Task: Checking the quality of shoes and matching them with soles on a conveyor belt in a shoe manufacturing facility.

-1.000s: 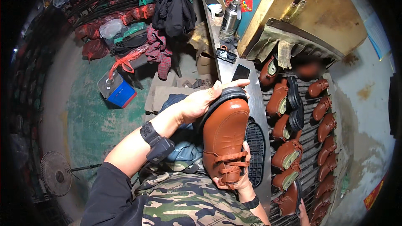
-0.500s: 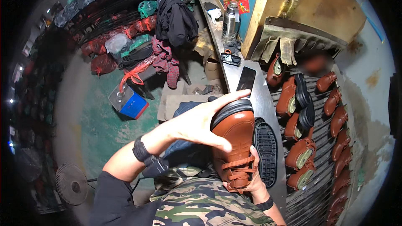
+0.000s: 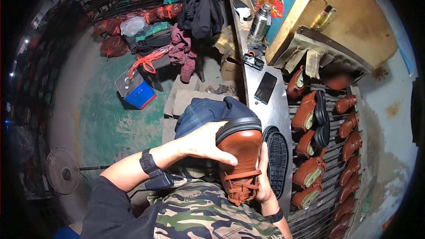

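Note:
A brown leather lace-up shoe (image 3: 242,152) is held in front of my body, toe pointing away, with a black sole (image 3: 237,126) curving around its toe. My left hand (image 3: 204,144) grips the left side of the toe, thumb lying across the upper and fingers hidden beneath. Along the right side and heel, my right hand (image 3: 264,183) holds the same shoe, its fingers pointing up beside the leather. Loosely crossed brown laces (image 3: 242,180) show near the heel end. Just right of the shoe, a black treaded sole (image 3: 275,163) lies on the metal bench.
On the metal bench (image 3: 252,110) are a phone (image 3: 265,87) and a steel flask (image 3: 260,24). Several brown shoes (image 3: 307,172) sit on a slatted conveyor (image 3: 330,168) at right. A blue box (image 3: 136,92) and a fan (image 3: 64,170) stand left.
My left hand has gone from spread over the toe to wrapped round its left side. My right hand's fingers have slid up along the shoe. The view has shifted slightly.

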`<state>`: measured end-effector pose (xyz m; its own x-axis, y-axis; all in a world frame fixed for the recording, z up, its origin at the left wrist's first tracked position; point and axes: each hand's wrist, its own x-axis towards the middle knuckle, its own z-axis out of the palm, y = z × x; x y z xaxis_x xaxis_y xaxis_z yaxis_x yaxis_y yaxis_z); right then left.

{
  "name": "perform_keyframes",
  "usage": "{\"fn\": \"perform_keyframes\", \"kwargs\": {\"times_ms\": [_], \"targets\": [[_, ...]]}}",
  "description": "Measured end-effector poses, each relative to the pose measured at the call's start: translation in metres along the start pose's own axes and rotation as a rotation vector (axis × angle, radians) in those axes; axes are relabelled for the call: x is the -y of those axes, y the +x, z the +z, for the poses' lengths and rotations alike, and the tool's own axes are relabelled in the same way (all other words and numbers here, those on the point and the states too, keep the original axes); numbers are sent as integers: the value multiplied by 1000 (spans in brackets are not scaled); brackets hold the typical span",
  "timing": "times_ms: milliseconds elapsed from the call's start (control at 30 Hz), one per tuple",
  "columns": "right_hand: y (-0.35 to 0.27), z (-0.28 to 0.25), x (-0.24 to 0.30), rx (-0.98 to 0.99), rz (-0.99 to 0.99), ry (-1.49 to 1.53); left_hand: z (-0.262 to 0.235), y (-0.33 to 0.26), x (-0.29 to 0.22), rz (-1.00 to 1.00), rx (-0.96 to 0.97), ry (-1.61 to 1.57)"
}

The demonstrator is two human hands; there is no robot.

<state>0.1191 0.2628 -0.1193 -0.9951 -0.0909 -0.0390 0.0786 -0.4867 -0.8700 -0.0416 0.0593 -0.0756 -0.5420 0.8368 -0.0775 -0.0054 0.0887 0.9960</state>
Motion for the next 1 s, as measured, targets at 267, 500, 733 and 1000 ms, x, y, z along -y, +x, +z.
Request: {"fn": "perform_keyframes", "kwargs": {"times_ms": [267,500,733,1000], "targets": [[64,-28,7,-8,367,213,4,2,-39,226,85,123],[95,-18,64,146,-90,230,40,-9,-55,761,146,1078],[98,-59,-9,-509,21,254,46,-24,27,382,346,1041],[95,-36,7,-464,-98,191,27,39,15,237,-404,571]]}}
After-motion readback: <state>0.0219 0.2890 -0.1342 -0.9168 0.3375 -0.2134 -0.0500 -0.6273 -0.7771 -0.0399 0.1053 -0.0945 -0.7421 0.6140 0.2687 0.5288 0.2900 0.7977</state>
